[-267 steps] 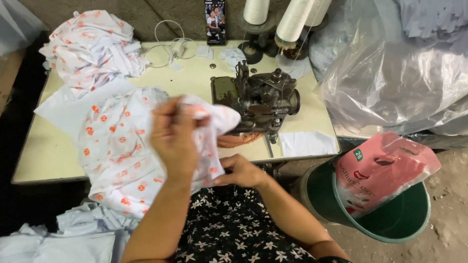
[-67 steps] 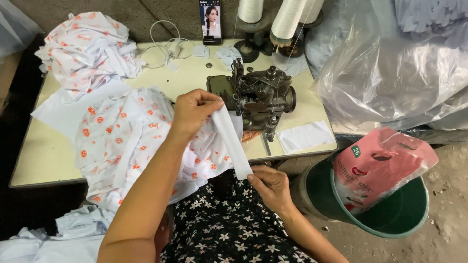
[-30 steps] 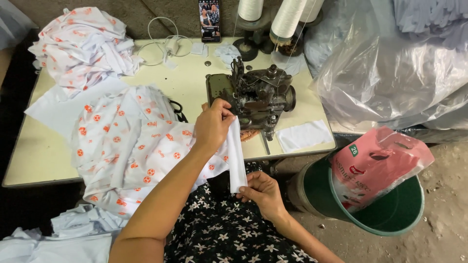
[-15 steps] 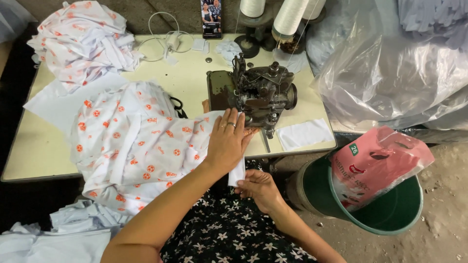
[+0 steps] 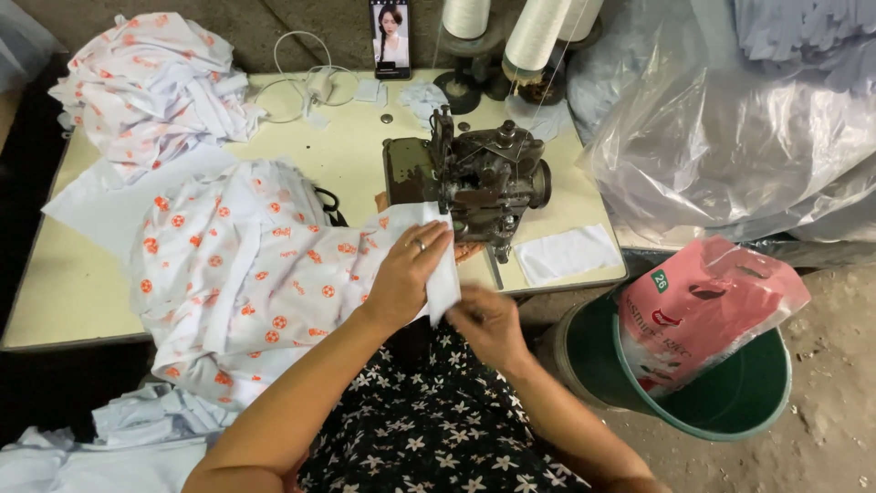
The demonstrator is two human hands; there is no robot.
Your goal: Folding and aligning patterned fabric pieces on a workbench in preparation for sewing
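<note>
A: Hands first. Left hand [image 5: 406,274] lies palm-down, fingers extended and together, pressing the white fabric strip [image 5: 444,283] and the printed garment [image 5: 246,274] flat at the near table edge. Ring on one finger.

B: Right hand [image 5: 484,319]?

A: Blurred. Sits just below and right of the left hand, fingers curled toward the strip's lower end; cannot tell whether it actually pinches it.

B: Strip position?

A: Under the left fingertips, hanging over the table edge, just in front of the sewing machine [image 5: 479,178].

B: Surroundings?

A: Garment spreads left of the left hand. Beyond it, a pile of printed fabric [image 5: 155,82]. Right of the right hand, a green bucket [image 5: 730,411] holding a pink bag [image 5: 707,306].
</note>
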